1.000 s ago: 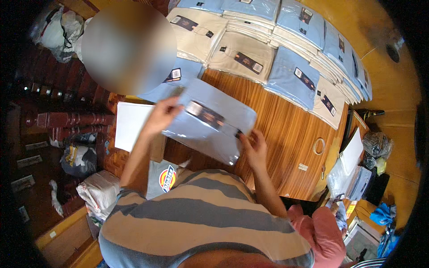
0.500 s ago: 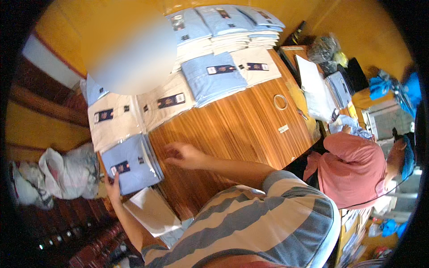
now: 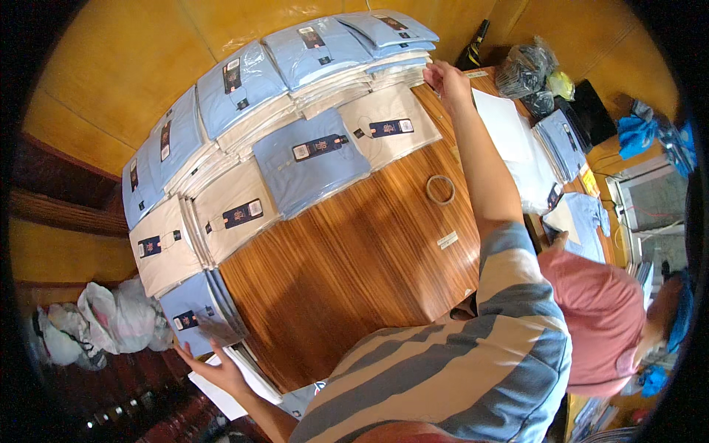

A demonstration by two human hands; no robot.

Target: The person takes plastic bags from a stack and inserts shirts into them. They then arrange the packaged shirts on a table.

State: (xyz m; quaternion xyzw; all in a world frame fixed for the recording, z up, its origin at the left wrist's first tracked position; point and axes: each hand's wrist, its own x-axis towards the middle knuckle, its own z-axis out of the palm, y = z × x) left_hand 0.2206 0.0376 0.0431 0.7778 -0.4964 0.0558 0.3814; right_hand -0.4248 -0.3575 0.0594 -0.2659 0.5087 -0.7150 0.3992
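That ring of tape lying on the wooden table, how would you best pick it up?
The tape roll lies flat on the bare wooden table, apart from the bagged shirts, so I would come straight down from above. Pinch its rim, one finger inside the open centre and one outside. Its low, flat pose leaves little side wall to grasp edge-on. The right hand is the nearer one.

The right hand [image 3: 445, 78] now stretches far across the table to the far stacks, off the wood; the left hand [image 3: 214, 367] slips below the blue packaged shirt [image 3: 193, 315].
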